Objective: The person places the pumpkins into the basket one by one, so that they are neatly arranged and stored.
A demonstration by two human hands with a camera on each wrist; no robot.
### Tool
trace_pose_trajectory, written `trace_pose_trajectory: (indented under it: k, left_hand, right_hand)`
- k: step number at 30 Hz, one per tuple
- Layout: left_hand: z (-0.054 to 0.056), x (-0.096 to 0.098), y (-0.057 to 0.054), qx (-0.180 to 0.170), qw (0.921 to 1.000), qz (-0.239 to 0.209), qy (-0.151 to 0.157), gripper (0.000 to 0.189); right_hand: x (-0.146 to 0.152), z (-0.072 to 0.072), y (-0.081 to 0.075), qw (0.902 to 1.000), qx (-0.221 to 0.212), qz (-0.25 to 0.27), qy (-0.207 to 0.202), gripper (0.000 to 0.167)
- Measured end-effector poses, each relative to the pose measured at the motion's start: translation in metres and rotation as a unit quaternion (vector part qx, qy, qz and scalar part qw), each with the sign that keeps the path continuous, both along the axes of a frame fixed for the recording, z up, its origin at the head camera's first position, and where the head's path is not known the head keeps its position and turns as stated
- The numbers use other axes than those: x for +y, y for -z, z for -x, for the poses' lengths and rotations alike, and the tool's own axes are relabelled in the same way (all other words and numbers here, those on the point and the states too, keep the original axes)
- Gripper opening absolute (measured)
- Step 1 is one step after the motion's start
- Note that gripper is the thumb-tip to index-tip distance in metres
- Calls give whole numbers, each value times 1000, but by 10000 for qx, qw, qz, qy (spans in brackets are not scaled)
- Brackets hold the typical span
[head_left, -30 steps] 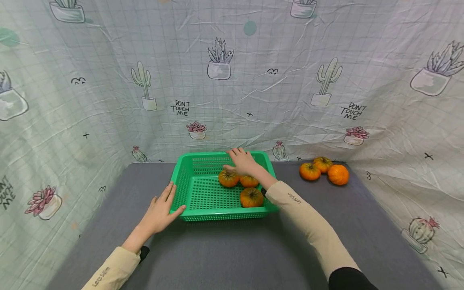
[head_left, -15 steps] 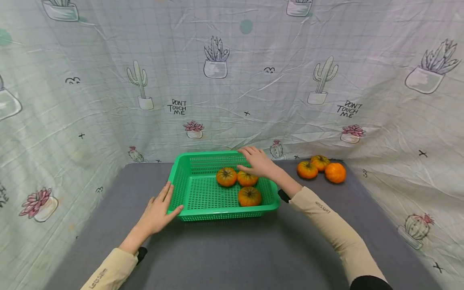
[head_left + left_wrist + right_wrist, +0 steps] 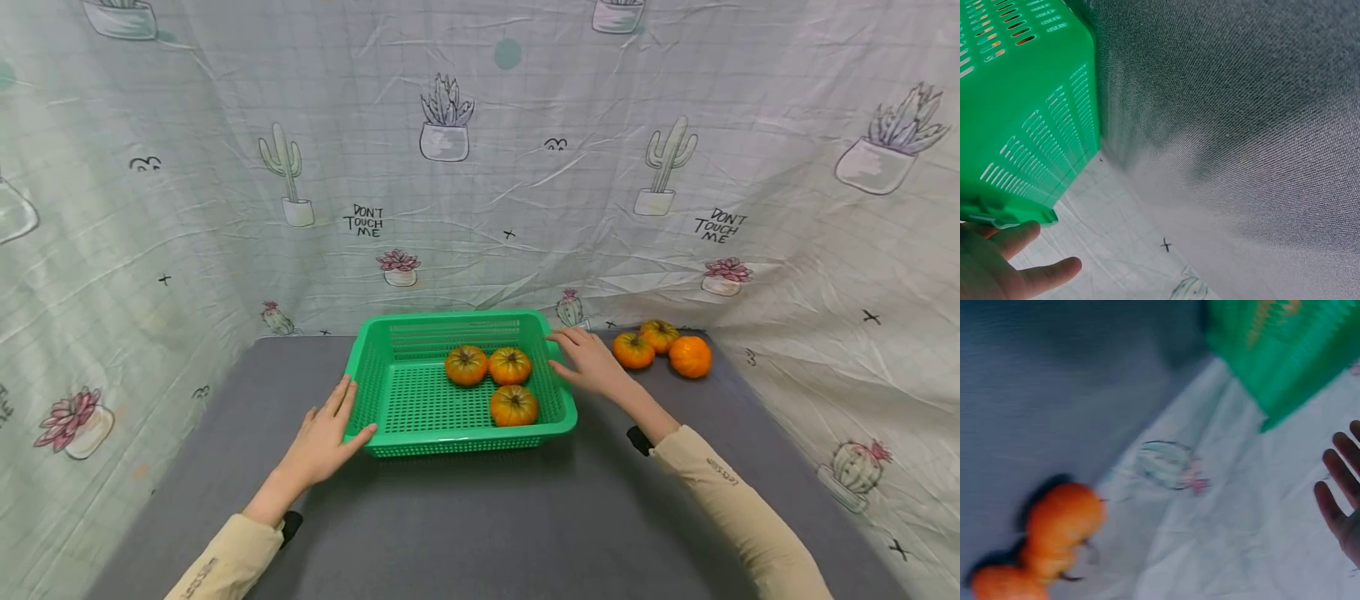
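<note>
A green plastic basket (image 3: 442, 437) stands on the grey table with three small orange pumpkins in its right half: one near the middle (image 3: 466, 365), one at the back (image 3: 510, 366) and one in front (image 3: 514, 406). At the basket's left rim, my left hand (image 3: 322, 437) rests with straight fingers; its fingertips meet the rim in the left wrist view. My right hand (image 3: 588, 358) is beside the right rim, fingers extended and nothing in it. In the right wrist view this hand (image 3: 1347, 506) appears apart from the basket.
Three more small pumpkins sit clustered at the table's back right: a left one (image 3: 633, 351), a rear one (image 3: 659, 336) and a right one (image 3: 690, 357). A cactus-print cloth (image 3: 480, 217) hangs behind and along both sides of the grey table (image 3: 465, 525).
My right hand has moved from above the pumpkins inside the basket to the right, out past the basket's right rim. The left hand stays at the left rim.
</note>
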State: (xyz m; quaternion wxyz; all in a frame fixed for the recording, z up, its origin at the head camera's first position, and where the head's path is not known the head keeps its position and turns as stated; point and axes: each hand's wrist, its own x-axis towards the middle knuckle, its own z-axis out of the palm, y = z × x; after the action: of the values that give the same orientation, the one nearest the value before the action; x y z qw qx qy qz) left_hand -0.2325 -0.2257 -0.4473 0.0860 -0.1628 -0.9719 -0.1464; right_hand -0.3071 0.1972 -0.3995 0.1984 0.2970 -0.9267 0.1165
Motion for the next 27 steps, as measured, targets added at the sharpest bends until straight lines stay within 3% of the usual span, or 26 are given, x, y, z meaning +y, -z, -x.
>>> trace_pose_trajectory:
  k: [9, 17, 22, 27]
  left_hand:
    - [0, 1, -1, 2, 10000, -20, 13, 80]
    - [0, 0, -3, 9, 10000, -10, 26, 79]
    - [0, 0, -3, 29, 10000, -3, 40, 80]
    - [-1, 1, -2, 68, 10000, -6, 21, 80]
  right_hand:
    - [45, 5, 37, 9971, 254, 661, 276, 31]
    - [72, 11, 50, 9923, 674, 892, 542, 28]
    - [90, 18, 59, 9848, 1014, 1031, 963, 24]
    - [105, 25, 67, 9741, 984, 1422, 1453, 23]
